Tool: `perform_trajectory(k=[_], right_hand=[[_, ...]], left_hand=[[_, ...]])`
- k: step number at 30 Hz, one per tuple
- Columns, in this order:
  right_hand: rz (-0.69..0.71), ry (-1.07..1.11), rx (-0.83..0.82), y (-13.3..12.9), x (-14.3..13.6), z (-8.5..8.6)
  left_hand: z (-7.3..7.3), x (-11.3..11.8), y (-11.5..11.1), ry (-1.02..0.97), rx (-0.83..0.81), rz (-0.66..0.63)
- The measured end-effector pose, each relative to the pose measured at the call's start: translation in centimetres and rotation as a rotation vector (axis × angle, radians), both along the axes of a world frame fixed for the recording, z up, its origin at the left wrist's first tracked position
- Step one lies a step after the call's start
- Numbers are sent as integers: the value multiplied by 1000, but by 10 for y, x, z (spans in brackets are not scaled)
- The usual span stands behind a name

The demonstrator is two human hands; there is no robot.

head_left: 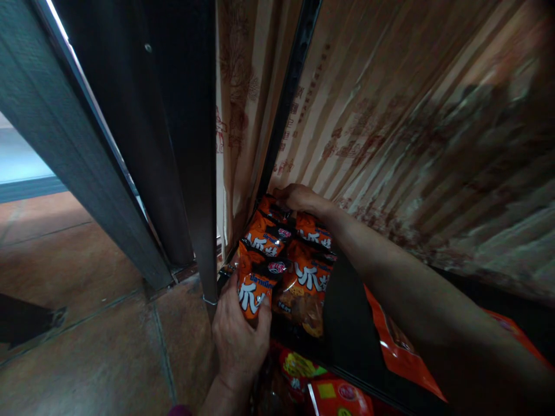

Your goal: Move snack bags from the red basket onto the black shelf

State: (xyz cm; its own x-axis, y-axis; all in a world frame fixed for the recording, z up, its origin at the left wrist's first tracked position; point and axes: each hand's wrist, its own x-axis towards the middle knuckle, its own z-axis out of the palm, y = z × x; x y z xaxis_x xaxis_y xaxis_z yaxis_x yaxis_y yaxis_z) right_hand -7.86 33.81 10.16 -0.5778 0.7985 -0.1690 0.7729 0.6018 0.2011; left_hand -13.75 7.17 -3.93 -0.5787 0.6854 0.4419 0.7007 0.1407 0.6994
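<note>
Orange-and-black snack bags stand in two columns on a dark shelf. My left hand (241,332) is closed round the front left snack bag (254,292), thumb on its right side and fingers along its left edge. To the right of it stands another snack bag (306,283), with brown pieces showing through its clear lower part. At the back, my right hand (301,199) reaches over the rows, its fingers curled down at the top of the rear left snack bag (273,207). Those fingertips are partly hidden.
Dark metal posts (195,173) rise close on the left, beside the tiled floor (108,335). Printed, pleated wrapping (329,115) lines the back and side. Red-orange packages (399,346) lie to the right; colourful packets (338,396) sit below the shelf's front edge.
</note>
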Motion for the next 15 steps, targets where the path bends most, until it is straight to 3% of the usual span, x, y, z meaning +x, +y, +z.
perform_trajectory(k=[3, 8, 15], right_hand=[[9, 39, -17, -2, -2, -2], [-183, 255, 17, 5, 9, -1], [-346, 160, 55, 40, 26, -11]], left_hand=[[1, -1, 0, -5, -10, -14], [0, -2, 0, -12, -7, -2], [-2, 0, 1, 11, -18, 8]])
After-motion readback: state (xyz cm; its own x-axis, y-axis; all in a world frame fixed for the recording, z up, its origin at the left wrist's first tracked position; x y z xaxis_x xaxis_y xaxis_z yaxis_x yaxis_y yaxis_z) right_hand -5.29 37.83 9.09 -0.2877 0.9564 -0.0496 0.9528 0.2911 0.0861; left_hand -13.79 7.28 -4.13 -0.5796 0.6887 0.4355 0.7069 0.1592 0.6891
